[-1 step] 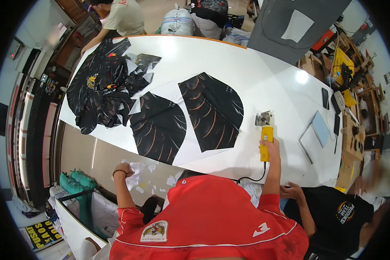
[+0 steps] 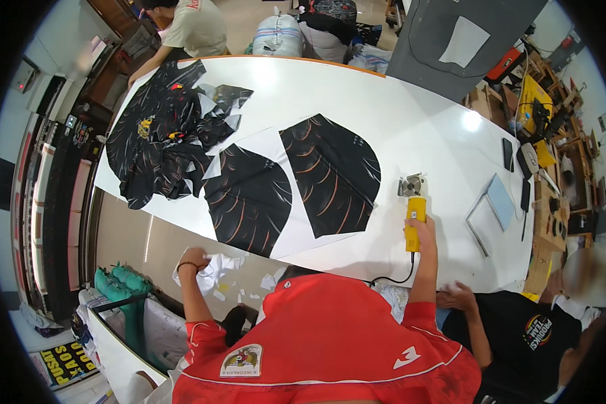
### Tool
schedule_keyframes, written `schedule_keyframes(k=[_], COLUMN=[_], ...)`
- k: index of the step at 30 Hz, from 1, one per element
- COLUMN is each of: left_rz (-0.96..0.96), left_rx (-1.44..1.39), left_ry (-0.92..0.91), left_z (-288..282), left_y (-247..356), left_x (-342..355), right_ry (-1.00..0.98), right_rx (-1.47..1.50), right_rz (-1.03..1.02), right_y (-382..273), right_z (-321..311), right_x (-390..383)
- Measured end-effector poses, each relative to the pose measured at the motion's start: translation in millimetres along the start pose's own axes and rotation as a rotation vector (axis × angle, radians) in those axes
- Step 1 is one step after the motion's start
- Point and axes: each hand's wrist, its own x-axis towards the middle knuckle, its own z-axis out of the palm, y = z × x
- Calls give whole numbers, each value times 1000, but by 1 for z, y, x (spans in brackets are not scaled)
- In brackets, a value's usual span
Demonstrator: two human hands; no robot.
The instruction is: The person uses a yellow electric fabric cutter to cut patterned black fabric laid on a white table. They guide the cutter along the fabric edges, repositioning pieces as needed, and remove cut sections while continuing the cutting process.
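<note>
Grip of the right hand (image 2: 421, 232) is closed tight around the yellow handle of a small rotary cutter (image 2: 414, 202), whose metal head rests on the white tabletop (image 2: 411, 121) just beside the right edge of the nearer printed panel. Off the tabletop's near edge, the left hand (image 2: 194, 261) is clenched on a white paper scrap (image 2: 215, 268), with more scraps scattered below it.

Two black fabric panels with orange streaks lie flat in the middle: the left panel (image 2: 249, 198) and the right panel (image 2: 331, 172), side by side and nearly touching, both on white backing paper. A heap of black cut pieces (image 2: 161, 145) sits well apart at the far left end.

As a judgement, the cutter's black cord (image 2: 397, 277) trails over the near edge and could snag on it, jerking the blade into the right panel. With the left hand away from the cloth, nothing steadies the panels, so they may slide or bunch under the blade.

Counted: one cutter, two flat panels, one heap, and two other people, one at the far end and one (image 2: 518, 337) close on the right.
</note>
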Motion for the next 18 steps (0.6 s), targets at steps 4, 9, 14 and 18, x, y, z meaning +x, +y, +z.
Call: schedule_keyframes(k=[4, 9, 14, 18], left_rz=[312, 308, -70, 372], left_rx=[-614, -659, -523, -367], left_ry=[367, 584, 573, 606], left_z=[-86, -129, -196, -191], left_y=[120, 246, 446, 549], left_x=[40, 187, 201, 225], right_ry=[-6, -118, -173, -179], right_rx=[117, 261, 248, 387], right_rz=[40, 45, 26, -3], right_y=[-2, 3, 20, 15], right_z=[-4, -11, -34, -33], right_x=[19, 36, 38, 30])
